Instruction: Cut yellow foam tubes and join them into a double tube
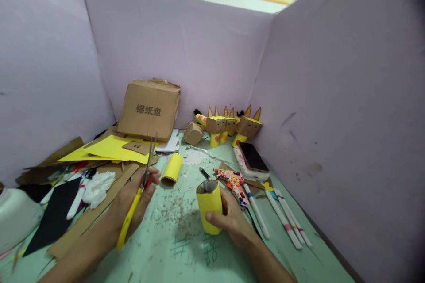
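My left hand (pixel 134 201) is closed around yellow-handled scissors (pixel 131 214), their blades pointing up and away. In my right hand (pixel 237 219) is a yellow paper-covered cardboard tube (pixel 210 210), held upright with its hollow top toward me. A second yellow tube (pixel 172 168) lies on its side between the hands, touched by neither. Small brown scraps (pixel 174 214) are scattered on the green tabletop between my hands.
Yellow sheets (pixel 113 148) and cardboard lie at left below a cardboard box (pixel 149 108). Yellow animal figures (pixel 229 126) stand at the back. Right of my hand are a glue gun (pixel 234 181), markers (pixel 283 219) and a phone (pixel 254 157). Lilac panels enclose the table.
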{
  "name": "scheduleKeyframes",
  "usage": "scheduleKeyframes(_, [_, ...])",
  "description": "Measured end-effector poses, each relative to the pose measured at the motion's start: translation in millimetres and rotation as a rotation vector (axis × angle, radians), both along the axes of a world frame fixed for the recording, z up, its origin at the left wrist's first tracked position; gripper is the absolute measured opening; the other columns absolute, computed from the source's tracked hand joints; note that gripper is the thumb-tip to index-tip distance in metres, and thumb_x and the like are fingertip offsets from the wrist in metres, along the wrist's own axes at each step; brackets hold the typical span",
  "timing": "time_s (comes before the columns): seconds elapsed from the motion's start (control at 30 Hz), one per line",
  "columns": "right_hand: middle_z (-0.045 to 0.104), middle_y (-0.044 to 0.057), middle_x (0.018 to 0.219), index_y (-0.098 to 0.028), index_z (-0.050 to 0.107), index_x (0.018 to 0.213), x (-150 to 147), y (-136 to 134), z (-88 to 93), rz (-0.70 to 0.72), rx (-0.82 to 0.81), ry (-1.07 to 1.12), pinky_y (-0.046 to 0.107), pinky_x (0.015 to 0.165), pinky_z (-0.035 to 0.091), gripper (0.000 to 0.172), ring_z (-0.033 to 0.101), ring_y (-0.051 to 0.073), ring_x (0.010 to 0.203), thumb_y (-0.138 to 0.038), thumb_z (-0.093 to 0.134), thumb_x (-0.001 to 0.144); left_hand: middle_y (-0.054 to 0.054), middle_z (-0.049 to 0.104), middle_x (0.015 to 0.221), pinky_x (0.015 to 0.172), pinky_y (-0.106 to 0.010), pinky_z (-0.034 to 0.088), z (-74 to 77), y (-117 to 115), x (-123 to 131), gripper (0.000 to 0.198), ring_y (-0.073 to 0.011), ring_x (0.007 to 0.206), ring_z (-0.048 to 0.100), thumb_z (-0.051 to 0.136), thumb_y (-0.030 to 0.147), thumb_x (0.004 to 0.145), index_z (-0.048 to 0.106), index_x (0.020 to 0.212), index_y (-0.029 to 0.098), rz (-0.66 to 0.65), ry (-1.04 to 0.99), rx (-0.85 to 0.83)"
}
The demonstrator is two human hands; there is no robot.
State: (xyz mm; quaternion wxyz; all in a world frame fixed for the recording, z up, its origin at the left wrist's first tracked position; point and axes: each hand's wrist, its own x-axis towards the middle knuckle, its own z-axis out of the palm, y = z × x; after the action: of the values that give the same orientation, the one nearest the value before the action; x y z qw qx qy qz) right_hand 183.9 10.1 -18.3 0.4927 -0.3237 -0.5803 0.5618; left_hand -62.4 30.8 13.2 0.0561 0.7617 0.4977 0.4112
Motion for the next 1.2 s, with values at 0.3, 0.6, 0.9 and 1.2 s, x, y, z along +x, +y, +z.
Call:
scheduleKeyframes(0.3, [0.054, -0.001, 0.074, -0.017, 0.061, 0.094, 1.5, 0.4, -1.7, -0.031, 0.015, -0.060, 0.021, 0.053, 0.036, 0.041, 0.046, 0.013, 0.063, -0.015, 0.058, 0.052, -0.007, 0.063, 0.105, 0.080, -0.032, 0.050, 3.6, -21.8, 9.3, 0.049, -0.0210, 0.091, 0.060, 0.037, 0.009, 0.080, 0.042, 0.128, 0.023, -0.300, 0.469, 0.009])
scheduleKeyframes(0.6, [0.052, -0.003, 0.069, -0.016, 0.059, 0.086, -2.7, -2.9, 10.4, -0.019, -0.017, -0.126, 0.022, 0.053, 0.034, 0.037, 0.041, 0.012, 0.060, -0.016, 0.055, 0.049, -0.013, 0.057, 0.105, 0.081, -0.043, 0.046, -14.5, -20.6, 18.8, 0.054, -0.0247, 0.094, 0.052, 0.030, -0.003, 0.078, 0.038, 0.129, 0.015, -0.152, 0.661, 0.161])
scheduleKeyframes(0.9, [0.047, -0.004, 0.062, -0.018, 0.059, 0.079, -3.3, -6.4, 15.3, -0.025, -0.021, -0.169, 0.022, 0.052, 0.034, 0.034, 0.038, 0.011, 0.056, -0.013, 0.051, 0.047, -0.014, 0.058, 0.098, 0.076, -0.042, 0.045, -12.0, -19.5, 19.4, 0.047, -0.0257, 0.089, 0.054, 0.031, 0.001, 0.083, 0.042, 0.128, 0.012, -0.151, 0.743, 0.234])
scheduleKeyframes(1.2, [0.048, -0.004, 0.062, -0.018, 0.057, 0.074, -6.1, -5.5, 13.0, -0.045, -0.023, -0.166, 0.022, 0.050, 0.032, 0.027, 0.037, 0.011, 0.055, -0.015, 0.051, 0.048, -0.012, 0.059, 0.089, 0.066, -0.038, 0.045, -16.0, -16.7, 20.4, 0.036, -0.0237, 0.077, 0.055, 0.031, 0.009, 0.090, 0.043, 0.124, 0.009, -0.143, 0.797, 0.307])
